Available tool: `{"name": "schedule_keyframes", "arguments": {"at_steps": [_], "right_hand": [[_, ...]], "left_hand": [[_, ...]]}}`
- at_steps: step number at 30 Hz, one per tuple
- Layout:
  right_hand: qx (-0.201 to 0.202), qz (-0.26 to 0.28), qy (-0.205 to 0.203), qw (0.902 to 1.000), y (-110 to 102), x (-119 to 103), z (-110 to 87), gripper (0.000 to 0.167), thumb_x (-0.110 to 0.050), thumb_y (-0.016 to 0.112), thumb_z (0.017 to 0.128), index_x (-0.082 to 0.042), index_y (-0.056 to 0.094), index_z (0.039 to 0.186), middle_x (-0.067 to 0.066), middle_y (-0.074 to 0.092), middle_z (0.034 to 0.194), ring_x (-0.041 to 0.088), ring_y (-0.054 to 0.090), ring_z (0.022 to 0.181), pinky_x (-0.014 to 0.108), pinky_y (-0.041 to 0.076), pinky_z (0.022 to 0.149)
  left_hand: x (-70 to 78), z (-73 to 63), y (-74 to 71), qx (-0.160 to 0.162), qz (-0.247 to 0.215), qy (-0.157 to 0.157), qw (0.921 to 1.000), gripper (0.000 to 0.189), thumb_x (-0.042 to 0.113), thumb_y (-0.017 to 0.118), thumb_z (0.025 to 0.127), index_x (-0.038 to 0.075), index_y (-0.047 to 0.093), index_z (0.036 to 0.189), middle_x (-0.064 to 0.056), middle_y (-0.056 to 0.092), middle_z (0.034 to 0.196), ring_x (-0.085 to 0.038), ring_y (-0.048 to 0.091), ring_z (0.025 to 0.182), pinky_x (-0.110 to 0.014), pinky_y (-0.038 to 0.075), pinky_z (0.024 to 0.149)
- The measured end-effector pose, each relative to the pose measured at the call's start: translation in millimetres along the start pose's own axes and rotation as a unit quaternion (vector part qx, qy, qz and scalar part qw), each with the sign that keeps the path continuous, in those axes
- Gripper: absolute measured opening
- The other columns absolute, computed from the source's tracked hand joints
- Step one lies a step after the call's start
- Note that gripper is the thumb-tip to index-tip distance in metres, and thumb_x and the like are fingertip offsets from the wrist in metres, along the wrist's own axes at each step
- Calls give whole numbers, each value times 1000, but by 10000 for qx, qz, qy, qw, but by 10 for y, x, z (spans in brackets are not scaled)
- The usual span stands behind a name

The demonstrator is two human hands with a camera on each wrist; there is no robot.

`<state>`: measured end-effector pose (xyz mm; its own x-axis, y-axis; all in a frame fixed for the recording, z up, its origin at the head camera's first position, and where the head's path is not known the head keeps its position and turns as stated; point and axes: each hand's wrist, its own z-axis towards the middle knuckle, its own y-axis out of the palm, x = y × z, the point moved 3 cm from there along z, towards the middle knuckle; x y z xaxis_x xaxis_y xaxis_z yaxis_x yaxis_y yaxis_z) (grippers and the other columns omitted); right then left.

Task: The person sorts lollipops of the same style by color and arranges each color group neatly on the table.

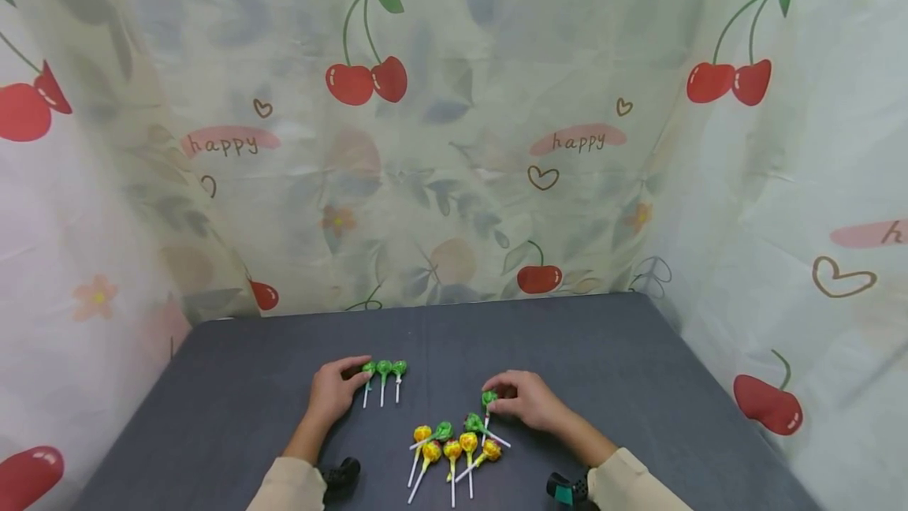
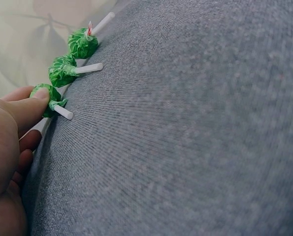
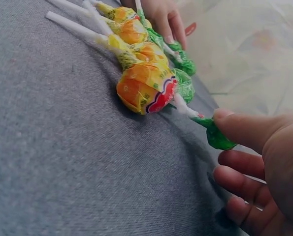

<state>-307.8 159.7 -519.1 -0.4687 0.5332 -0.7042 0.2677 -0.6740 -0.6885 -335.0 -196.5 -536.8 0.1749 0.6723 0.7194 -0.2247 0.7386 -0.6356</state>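
Three green-wrapped lollipops stand in a row at the left, sticks toward me. My left hand [image 1: 332, 391] pinches the leftmost green lollipop [image 2: 47, 98] by its head between thumb and fingers. Beside it lie the middle green lollipop [image 1: 384, 369] and the right green lollipop [image 1: 400, 369]. On the other side, my right hand [image 1: 528, 399] pinches another green lollipop [image 3: 217, 132] by its head, its stick pointing toward the pile. Next to that stick, a green lollipop [image 1: 474, 423] lies across the pile's right part.
In front of me lies a pile of several yellow lollipops [image 1: 452, 449], with a green lollipop [image 1: 443, 430] across its left part. Everything rests on a dark grey cloth-covered table [image 1: 284, 353]. A cherry-patterned curtain [image 1: 440, 140] encloses the back and sides.
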Motion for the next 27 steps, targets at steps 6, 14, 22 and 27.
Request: {"name": "schedule_keyframes", "arguments": {"at_steps": [6, 14, 22, 27], "right_hand": [[10, 153, 123, 9998, -38, -65, 45, 22, -22, 75, 87, -13, 73, 107, -8, 66, 92, 8, 61, 80, 27, 51, 69], [243, 29, -203, 9995, -113, -241, 120, 27, -19, 74, 87, -7, 71, 111, -4, 67, 98, 11, 61, 82, 28, 52, 69], [434, -218, -427, 9979, -247, -457, 229, 27, -15, 74, 87, -6, 70, 113, -3, 66, 100, 14, 60, 83, 28, 52, 68], [502, -390, -586, 9963, -328, -595, 338, 26, -14, 74, 87, -9, 70, 113, -4, 65, 102, 12, 60, 82, 28, 52, 70]], "left_hand": [[0, 3, 7, -13, -23, -50, 10000, 30, 13, 78, 83, 12, 75, 112, -10, 70, 110, -32, 62, 107, -50, 47, 91], [14, 5, 1, -8, 8, -21, 10000, 29, 12, 77, 83, 11, 75, 112, -11, 70, 110, -33, 62, 107, -50, 47, 91], [27, -15, -6, 24, -69, -41, 10000, 29, 13, 77, 83, 11, 75, 112, -11, 70, 110, -32, 63, 106, -49, 47, 91], [21, -18, -10, 32, -43, -20, 10000, 29, 12, 78, 83, 11, 75, 112, -11, 70, 109, -32, 63, 105, -50, 47, 90]]}}
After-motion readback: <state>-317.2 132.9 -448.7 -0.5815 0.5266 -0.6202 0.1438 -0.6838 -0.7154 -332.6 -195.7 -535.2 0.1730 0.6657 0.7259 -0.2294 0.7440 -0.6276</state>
